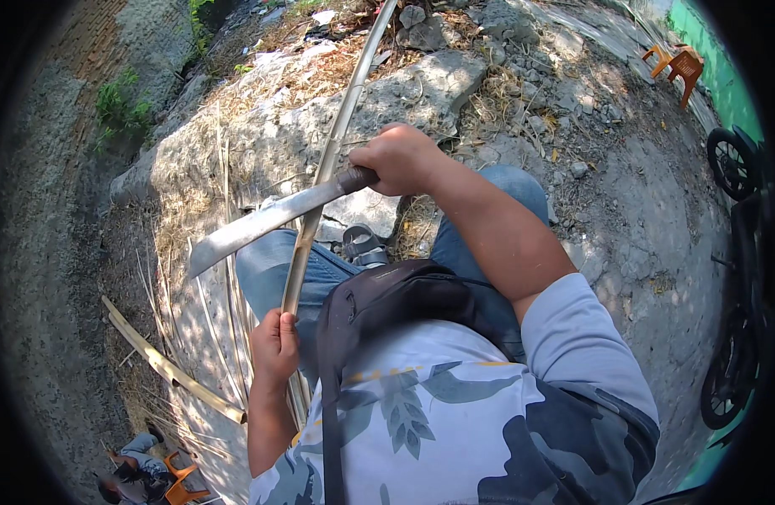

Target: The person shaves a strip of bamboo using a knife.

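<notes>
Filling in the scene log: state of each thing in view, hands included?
Left hand: closed on the pale strip
Right hand: closed around the machete's handle
Machete: blade bare, crossing over the strip; contact unclear
Pale strip: long, narrow, held near its lower end
Yellowish split piece: lying on the ground, left
Black bag: worn across the front
Motorcycle: parked, right edge

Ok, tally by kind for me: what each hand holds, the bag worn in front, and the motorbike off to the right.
Large knife, in the right hand: 1
Pale long strip, in the left hand: 1
Black bag: 1
Motorbike: 1
Total: 4
</notes>
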